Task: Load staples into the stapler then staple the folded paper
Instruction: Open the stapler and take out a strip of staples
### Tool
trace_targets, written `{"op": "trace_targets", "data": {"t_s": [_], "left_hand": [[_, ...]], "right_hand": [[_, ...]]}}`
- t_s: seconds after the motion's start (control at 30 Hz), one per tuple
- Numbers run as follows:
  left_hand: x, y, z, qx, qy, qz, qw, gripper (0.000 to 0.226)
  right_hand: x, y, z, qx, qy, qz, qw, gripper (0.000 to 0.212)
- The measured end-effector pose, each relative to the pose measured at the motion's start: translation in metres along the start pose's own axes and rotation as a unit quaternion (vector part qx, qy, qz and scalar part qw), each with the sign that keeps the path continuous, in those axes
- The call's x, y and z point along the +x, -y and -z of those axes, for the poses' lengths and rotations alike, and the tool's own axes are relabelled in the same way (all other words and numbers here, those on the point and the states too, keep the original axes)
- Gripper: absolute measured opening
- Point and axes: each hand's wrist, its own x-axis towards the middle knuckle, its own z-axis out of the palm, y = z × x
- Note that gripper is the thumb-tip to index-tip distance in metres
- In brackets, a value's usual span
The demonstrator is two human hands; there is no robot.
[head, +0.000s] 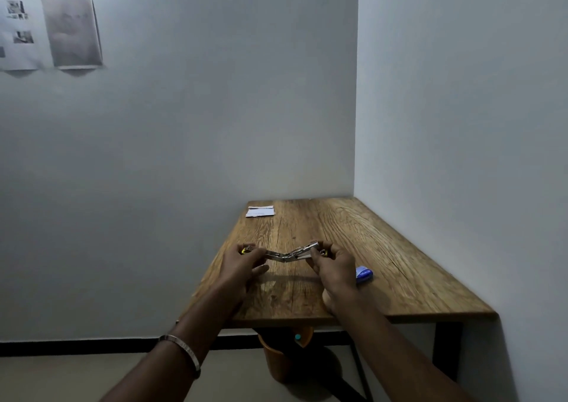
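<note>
A metal stapler with yellow ends is spread wide open, hinge in the middle, just above the wooden table. My left hand grips its left end and my right hand grips its right end. A small blue staple box lies on the table just right of my right hand. The folded white paper rests at the table's far left corner, well away from both hands.
The table stands in a corner, with walls behind it and to its right. An orange bin sits on the floor under the near edge. Printed sheets hang on the wall at upper left.
</note>
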Motion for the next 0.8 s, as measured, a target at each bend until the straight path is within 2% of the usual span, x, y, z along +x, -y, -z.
{"op": "trace_targets", "data": {"t_s": [0.1, 0.23, 0.3, 0.47, 0.67, 0.8], "left_hand": [[0.002, 0.006, 0.009, 0.21, -0.008, -0.086, 0.974, 0.028], [0.007, 0.012, 0.017, 0.382, -0.024, -0.2, 0.902, 0.032], [0.01, 0.013, 0.022, 0.438, -0.011, -0.218, 0.872, 0.033], [0.019, 0.01, 0.03, 0.517, 0.063, -0.212, 0.827, 0.029], [0.021, 0.007, 0.027, 0.518, 0.135, -0.236, 0.811, 0.021], [0.016, 0.009, 0.005, 0.485, 0.168, -0.293, 0.806, 0.029]], "right_hand": [[0.001, 0.0, 0.0, 0.012, -0.015, -0.003, 1.0, 0.024], [0.003, 0.001, 0.0, 0.036, -0.027, -0.019, 0.999, 0.022], [0.003, 0.001, 0.0, 0.033, -0.029, -0.02, 0.999, 0.023], [0.004, 0.0, -0.001, 0.01, -0.027, -0.017, 0.999, 0.023], [0.006, 0.0, -0.002, -0.002, -0.024, -0.02, 1.0, 0.021], [0.005, -0.001, -0.002, -0.029, -0.009, -0.026, 0.999, 0.017]]}}
